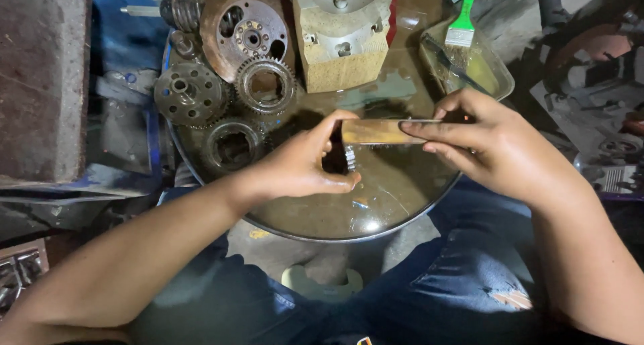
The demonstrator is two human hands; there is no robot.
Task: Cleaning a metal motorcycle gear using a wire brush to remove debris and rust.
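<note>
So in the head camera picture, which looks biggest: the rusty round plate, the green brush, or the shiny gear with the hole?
1. Rusty round plate
2. Shiny gear
3. Green brush, though its top is cut off, so this placing is unsure.

I see a small dark toothed gear [341,158] held over the oily pan, its pale teeth showing on the right edge, most of it hidden in the curled left hand [305,164]. A flat, tan-coloured bar [379,131] lies level across its top, pinched at its right end by the right hand [493,143].
</note>
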